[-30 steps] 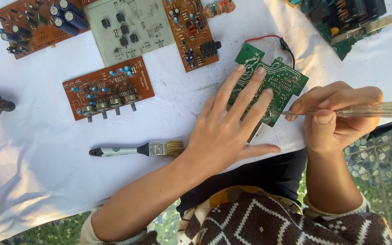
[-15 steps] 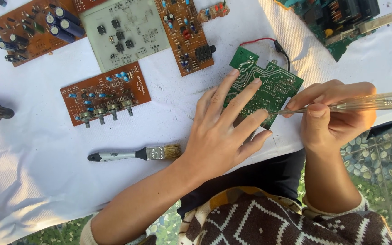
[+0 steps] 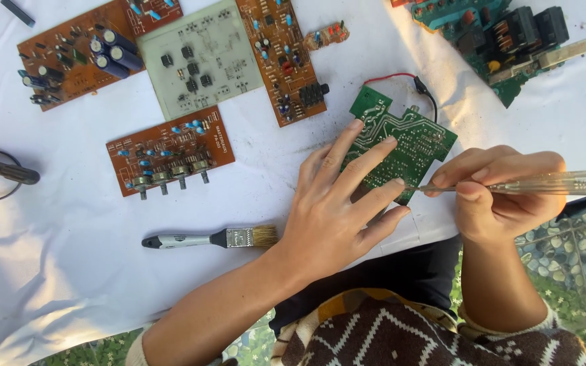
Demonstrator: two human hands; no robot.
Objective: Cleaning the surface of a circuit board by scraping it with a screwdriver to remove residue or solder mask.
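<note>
Green circuit board (image 3: 412,139) half under left hand (image 3: 337,217)

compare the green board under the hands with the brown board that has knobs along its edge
The green circuit board lies solder side up, pinned flat by the left hand; the brown circuit board lies untouched, components up. The green one trails red and black wires; the brown one has a row of knobs. Both rest on the white cloth.

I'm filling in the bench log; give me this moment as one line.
left hand: flat on green circuit board | right hand: grips clear-handled screwdriver, tip at board edge | paintbrush: lying beside left hand
</note>
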